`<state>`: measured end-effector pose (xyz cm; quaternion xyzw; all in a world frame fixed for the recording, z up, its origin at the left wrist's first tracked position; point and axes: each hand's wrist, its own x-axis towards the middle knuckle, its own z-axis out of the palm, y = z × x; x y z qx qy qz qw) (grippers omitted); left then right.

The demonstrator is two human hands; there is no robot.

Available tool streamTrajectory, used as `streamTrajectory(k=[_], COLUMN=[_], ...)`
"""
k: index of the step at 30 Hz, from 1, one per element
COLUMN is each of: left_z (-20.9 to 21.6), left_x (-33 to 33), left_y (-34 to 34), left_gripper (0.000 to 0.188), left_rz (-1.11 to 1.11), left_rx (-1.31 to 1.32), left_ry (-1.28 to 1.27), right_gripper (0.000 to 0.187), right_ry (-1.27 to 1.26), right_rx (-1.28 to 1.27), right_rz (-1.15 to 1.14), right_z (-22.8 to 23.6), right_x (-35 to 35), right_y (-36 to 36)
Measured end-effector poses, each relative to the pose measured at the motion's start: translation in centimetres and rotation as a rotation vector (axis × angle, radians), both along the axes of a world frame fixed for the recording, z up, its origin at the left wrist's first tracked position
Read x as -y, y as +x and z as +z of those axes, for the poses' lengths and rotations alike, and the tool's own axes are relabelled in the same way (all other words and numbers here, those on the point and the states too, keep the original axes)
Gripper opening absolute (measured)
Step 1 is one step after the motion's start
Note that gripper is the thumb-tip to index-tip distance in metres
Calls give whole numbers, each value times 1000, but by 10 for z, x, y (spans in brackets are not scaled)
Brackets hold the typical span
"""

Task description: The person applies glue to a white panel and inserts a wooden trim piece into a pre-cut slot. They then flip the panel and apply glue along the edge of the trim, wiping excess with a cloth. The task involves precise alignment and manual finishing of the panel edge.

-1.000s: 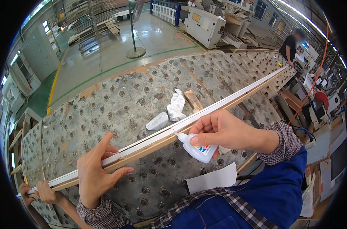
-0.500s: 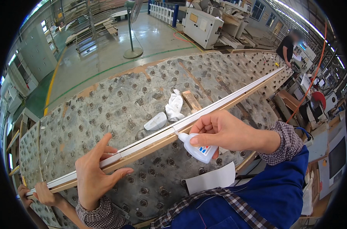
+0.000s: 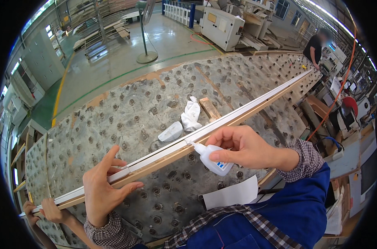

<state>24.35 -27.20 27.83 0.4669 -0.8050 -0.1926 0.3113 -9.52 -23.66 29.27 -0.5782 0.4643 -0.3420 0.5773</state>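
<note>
A long wooden strip (image 3: 163, 159) with a white strip (image 3: 246, 105) along it runs diagonally across the bench. My right hand (image 3: 242, 147) grips a small white glue bottle (image 3: 215, 160) between thumb and fingers. Its thin nozzle points up and left, at the near edge of the white strip. My left hand (image 3: 107, 182) straddles the strips further left, fingers apart beyond them and thumb on the near side. Another person's hands (image 3: 49, 211) are on the strips' left end.
The bench top (image 3: 130, 118) is studded with rollers. Beyond the strips lie a crumpled white cloth (image 3: 191, 114), a grey-white curved piece (image 3: 170, 132) and a wood block (image 3: 209, 108). A white sheet (image 3: 232, 193) is near me. Another person (image 3: 315, 49) stands at the far right end.
My right hand has turned the bottle slightly, so less of its label shows. My left hand stays almost in place beside the strips.
</note>
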Motion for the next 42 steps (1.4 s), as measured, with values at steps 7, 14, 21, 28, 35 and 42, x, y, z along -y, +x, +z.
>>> streamTrajectory(k=[7,14,21,28,35,42], left_z=[-1,1,0,1,-1,-1], left_x=[0,0,-1,0,1,3], left_y=[2,0,0,0,4,-1], left_gripper=[92,92,92,91,92,93], left_rz=[-6,-23,0,6,3,-7], left_rx=[-6,18,-7,5,12,15], left_ry=[-9,-22,2,0,-9,-22], right_gripper=[29,31,31,30,30,34], right_ry=[48,121,151,170,171,159], right_rx=[-31,-62,-100,-107,-122,-123], right_rz=[28,47,44,65,58,60], right_z=[9,22,27,29,30,32], right_x=[6,15,19,22,23,24], right_y=[0,-1,1,-1,3,-3])
